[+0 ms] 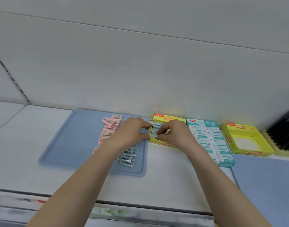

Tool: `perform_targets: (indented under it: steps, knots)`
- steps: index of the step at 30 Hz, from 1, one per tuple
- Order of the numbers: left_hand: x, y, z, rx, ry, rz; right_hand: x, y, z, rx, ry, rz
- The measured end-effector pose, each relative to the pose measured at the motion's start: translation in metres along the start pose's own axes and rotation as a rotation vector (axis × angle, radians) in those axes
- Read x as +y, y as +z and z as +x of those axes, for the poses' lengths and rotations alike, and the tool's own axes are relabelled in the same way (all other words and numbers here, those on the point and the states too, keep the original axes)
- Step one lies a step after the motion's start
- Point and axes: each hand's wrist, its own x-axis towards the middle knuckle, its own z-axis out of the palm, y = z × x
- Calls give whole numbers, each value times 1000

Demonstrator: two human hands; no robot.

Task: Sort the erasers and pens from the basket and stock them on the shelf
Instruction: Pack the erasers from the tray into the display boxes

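Left hand (130, 133) round yellow box (169, 117) wall, right hand (175, 135) in pinch on pale eraser (154, 136), long axis left-right.

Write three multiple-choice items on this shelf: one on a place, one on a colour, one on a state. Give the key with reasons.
1. The pink erasers lie: A in a yellow box; B on the blue tray; C on the floor.
2. The box that the left hand and right hand work at is: A red; B black; C yellow.
3. The far-right box is: A empty; B full of erasers; C lidded.

Key: 1 B, they lie scattered on the tray's flat. 2 C, its walls are yellow, and the right hand pinches a pale blue eraser in it. 3 A, its bare white bottom shows.
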Motion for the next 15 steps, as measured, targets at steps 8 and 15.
perform_targets:
  steps: [8, 15]
  knots:
    - [-31, -22, -14, 176, -99, -11, -5, -2, 2, 156, -68, -74]
    - [-44, -29, -23, 108, -109, 229, -56, 25, 45, 50, -404, -371]
